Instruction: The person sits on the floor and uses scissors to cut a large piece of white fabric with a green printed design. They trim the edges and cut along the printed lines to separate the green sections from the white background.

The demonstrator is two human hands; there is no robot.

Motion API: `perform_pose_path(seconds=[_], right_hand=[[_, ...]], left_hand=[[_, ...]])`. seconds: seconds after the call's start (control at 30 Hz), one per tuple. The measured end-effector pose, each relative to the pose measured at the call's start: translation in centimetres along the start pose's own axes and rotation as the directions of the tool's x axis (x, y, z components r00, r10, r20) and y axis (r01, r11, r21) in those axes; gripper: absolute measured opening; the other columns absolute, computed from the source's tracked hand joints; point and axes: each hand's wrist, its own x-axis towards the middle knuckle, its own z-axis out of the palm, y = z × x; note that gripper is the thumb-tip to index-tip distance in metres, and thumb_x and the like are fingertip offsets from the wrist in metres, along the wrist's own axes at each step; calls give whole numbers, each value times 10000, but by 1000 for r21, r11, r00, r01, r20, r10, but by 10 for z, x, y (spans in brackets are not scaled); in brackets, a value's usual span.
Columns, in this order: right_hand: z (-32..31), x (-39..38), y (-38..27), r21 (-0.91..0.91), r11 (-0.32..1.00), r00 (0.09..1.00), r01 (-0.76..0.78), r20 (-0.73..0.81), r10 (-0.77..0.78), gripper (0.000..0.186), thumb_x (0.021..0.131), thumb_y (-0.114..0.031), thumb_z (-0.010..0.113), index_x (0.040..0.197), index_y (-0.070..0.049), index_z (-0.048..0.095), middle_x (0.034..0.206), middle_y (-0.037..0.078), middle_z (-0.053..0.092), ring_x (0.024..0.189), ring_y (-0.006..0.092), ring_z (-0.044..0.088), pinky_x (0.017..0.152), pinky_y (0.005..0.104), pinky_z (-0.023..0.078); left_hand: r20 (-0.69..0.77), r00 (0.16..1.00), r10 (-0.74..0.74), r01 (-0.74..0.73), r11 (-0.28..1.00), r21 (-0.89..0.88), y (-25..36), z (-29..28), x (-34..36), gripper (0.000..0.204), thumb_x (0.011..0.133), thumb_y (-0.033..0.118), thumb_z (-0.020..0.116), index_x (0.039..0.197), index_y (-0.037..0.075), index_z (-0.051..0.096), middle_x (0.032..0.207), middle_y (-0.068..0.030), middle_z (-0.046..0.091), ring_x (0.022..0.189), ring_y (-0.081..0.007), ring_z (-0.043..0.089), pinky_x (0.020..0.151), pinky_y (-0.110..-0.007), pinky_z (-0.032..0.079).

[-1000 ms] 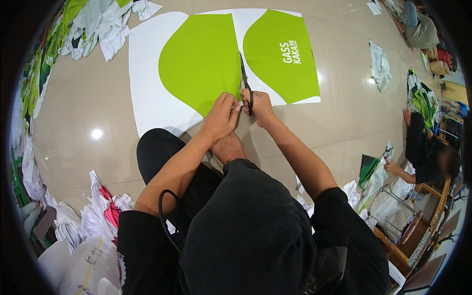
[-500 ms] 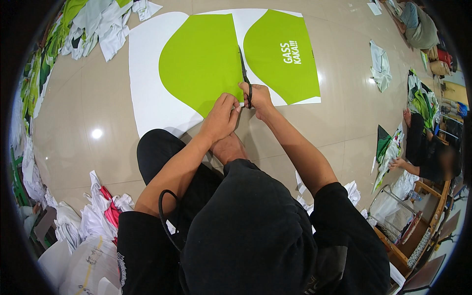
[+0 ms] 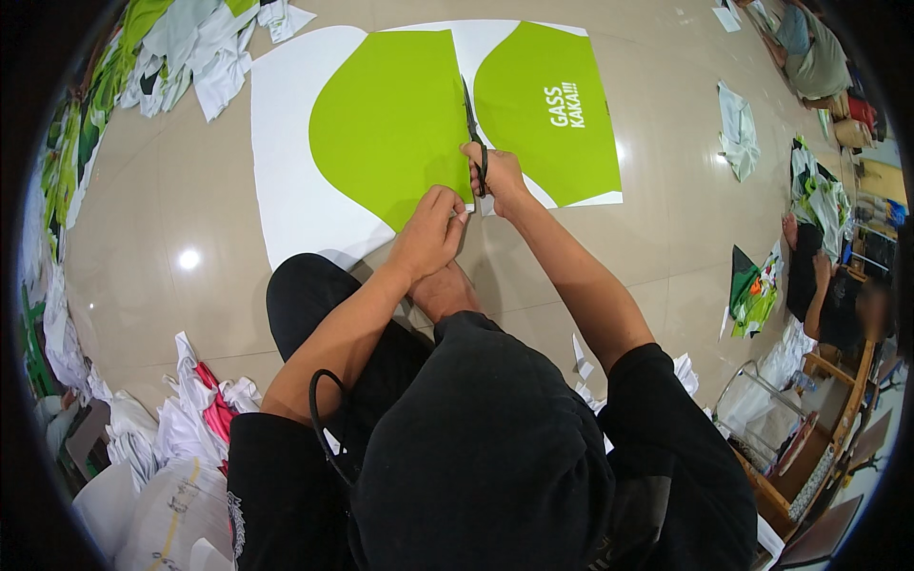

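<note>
With left fingers (image 3: 449, 202) pinching the flat lime-and-white fabric sheet (image 3: 381, 124), right fingers (image 3: 472, 151) gripping slender black scissors (image 3: 471, 122), steer your cut straight.

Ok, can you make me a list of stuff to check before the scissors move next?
1. Scissors held by the handles in the right hand: ok.
2. Left hand holding the near edge of the green-and-white sheet: ok.
3. Left fingers away from the blades: ok, the blades point away from them.
4. Bare foot away from the blades: ok, it's on the near side.
5. Sheet lying mostly flat: ok.
6. Blades sharp: cannot tell.
</note>
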Motion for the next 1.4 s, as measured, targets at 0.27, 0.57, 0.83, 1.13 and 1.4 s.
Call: perform_pose_path(seconds=[0.27,0.57,0.83,1.13,1.4], right_hand=[[0,6,-2,1,1000,1000,-3,7,3,381,872,-352,863,774,-46,657,680,59,638,536,154,593,496,323,434],[-4,11,3,-37,999,1000,28,2,-28,376,891,-336,849,772,-36,658,685,66,647,537,153,592,499,327,435],[6,20,-15,30,999,1000,-18,24,17,370,895,-350,856,760,-67,660,676,48,624,532,151,571,494,319,409],[10,25,-25,18,999,999,-33,12,33,352,879,-355,878,781,-90,668,688,27,621,531,138,560,493,312,414],[9,29,-24,17,999,999,-31,30,30,340,870,-363,888,805,-113,668,689,-6,610,530,115,548,493,291,421]], left_hand=[[-8,1000,-5,5,1000,-22,0,0,-1,140,1028,57,641,1147,10,585,1137,-211,591,1119,-437,617,986,-472,510],[-10,1000,17,-17,1000,-8,0,2,1,132,1025,61,651,1125,6,585,1122,-203,592,1112,-425,616,973,-476,510],[-4,1000,24,-24,1000,-9,-4,2,-1,140,1028,57,649,1140,9,581,1130,-202,588,1123,-421,613,994,-466,505],[-5,1000,12,-12,1000,-5,-3,2,-2,146,1038,69,652,1150,8,581,1138,-202,584,1128,-423,610,994,-467,506],[4,1000,0,0,1000,-16,-1,1,0,146,1033,64,650,1146,7,579,1138,-202,583,1130,-423,609,995,-470,503]])
